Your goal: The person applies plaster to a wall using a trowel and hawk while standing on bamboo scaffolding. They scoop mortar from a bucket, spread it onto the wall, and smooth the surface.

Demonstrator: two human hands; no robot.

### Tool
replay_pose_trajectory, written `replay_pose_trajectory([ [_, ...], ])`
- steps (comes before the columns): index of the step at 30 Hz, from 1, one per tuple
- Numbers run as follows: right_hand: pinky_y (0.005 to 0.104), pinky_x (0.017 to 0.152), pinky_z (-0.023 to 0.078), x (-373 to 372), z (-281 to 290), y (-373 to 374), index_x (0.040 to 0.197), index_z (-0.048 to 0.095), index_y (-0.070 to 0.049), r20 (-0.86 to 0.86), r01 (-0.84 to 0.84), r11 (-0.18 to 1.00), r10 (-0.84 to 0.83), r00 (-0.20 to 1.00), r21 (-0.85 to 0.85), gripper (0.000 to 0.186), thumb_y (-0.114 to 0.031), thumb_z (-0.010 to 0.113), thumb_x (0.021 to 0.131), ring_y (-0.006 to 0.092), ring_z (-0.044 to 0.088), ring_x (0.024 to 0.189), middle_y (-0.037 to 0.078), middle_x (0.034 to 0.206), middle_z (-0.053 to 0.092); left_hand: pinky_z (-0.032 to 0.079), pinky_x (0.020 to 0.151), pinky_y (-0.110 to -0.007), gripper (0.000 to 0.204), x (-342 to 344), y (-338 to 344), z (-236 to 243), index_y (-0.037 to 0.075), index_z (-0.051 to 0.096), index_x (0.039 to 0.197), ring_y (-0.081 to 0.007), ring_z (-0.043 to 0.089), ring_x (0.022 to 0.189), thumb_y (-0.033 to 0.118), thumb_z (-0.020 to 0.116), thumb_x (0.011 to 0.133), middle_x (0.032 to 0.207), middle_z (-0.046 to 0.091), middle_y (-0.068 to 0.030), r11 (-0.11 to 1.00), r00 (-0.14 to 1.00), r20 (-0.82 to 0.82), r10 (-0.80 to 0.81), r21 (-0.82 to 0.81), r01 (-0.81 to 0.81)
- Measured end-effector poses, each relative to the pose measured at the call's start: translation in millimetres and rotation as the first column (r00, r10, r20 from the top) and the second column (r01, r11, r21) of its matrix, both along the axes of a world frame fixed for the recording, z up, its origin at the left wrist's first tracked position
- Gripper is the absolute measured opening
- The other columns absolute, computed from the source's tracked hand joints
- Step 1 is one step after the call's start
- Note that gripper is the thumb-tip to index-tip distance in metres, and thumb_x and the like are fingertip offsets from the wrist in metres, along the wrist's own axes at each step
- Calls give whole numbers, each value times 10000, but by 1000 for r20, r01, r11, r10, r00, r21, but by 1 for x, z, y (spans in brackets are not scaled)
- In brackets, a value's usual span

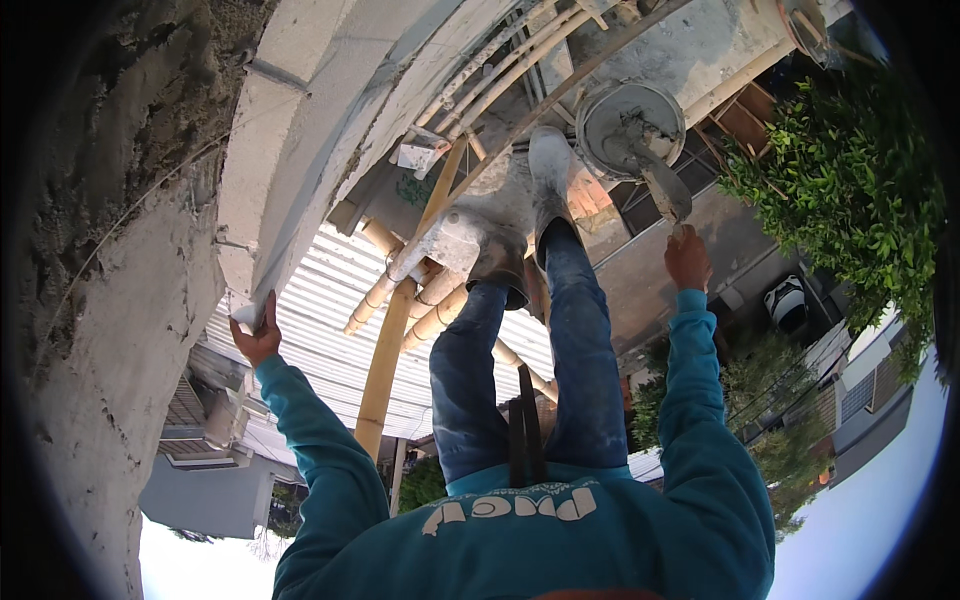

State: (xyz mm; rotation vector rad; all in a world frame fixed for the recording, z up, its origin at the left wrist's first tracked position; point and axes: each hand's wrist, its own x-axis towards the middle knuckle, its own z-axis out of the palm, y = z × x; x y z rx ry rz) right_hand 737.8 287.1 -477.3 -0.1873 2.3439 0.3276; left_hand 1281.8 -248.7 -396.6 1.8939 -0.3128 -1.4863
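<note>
At the left, my left hand [258, 338] grips the lower corner of a pale plastered ledge [262, 160], thumb and fingers on either side of its edge. My right hand [688, 262] is closed round the handle of a trowel [666, 192], whose mortar-smeared blade reaches toward a round bucket [591, 150]. Wet grey mortar [640, 122] lies inside the bucket, and the trowel's tip overlaps its near rim. How much of the blade is in the mortar I cannot tell.
My boots [549, 160] stand on a mortar-splashed platform [500, 195]. Bamboo poles [432, 318] and a wooden post [385, 370] cross below, above a corrugated roof [330, 300]. A rough wall [130, 300] rises at left; leafy branches [850, 190] hang at right. A drop shows beyond the platform.
</note>
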Motion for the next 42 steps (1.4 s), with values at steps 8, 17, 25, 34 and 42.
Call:
replay_pose_trajectory([
  [8, 490, 863, 500, -14, -86, -39, 1185, 556, -55, 22, 83, 992, -81, 996, -92, 436, -360, 562, 873, 413, 623, 1000, 226, 1059, 657, 492, 1002, -515, 779, -7, -8, 1, -98, 199, 1404, -511, 347, 1291, 316, 581, 865, 1414, 290, -331, 948, 902, -297, 315, 142, -284],
  [17, 495, 899, 475, 6, -39, -20, 1201, 586, -83, -118, 148, 953, -184, 976, -263, 431, -330, 611, 848, 413, 601, 1036, 222, 1070, 654, 499, 993, -517, 726, 22, -2, -14, -79, 240, 1403, -528, 384, 1256, 305, 564, 879, 1397, 318, -323, 994, 974, -202, 105, 34, -100],
  [25, 484, 896, 482, -6, -26, -43, 1204, 598, -131, 95, 104, 990, -95, 991, -91, 398, -349, 580, 872, 425, 593, 1050, 244, 1088, 644, 483, 1015, -504, 753, -1, -1, -1, -88, 229, 1406, -503, 390, 1267, 338, 561, 881, 1400, 333, -317, 948, 921, -229, 314, 118, -294],
  [34, 427, 591, 516, -17, -65, -35, 1175, 583, -33, 400, 637, 720, -517, 757, -275, 469, -396, 562, 880, 322, 661, 632, 204, 873, 676, 465, 1026, -523, 832, -11, -7, 2, -114, 218, 1400, -528, 347, 1286, 364, 608, 841, 1413, 305, -329, 923, 882, -277, 380, 173, -344],
  [42, 510, 786, 487, -27, -43, 33, 1103, 591, -13, 171, 214, 969, -192, 966, -123, 453, -405, 562, 878, 410, 635, 922, 235, 1008, 661, 461, 1044, -468, 744, -20, 1, 2, -135, 191, 1381, -471, 360, 1301, 329, 533, 911, 1414, 294, -339, 970, 939, -241, 243, 89, -228],
])
